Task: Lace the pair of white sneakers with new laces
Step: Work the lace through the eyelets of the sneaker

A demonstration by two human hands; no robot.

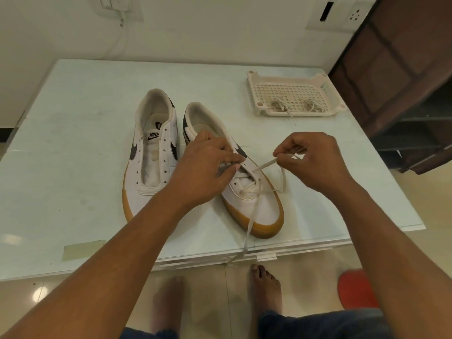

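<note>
Sneakers (143,196) lengthwise, toes toward person

Plastic tray (253,99) far rt, tape strip (82,249) near lt

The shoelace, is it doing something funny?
Yes. One end of the lace runs over the toe of the sneaker and off the front edge of the table, dangling loose where it could snag. The right hand pinches the other end.
</note>
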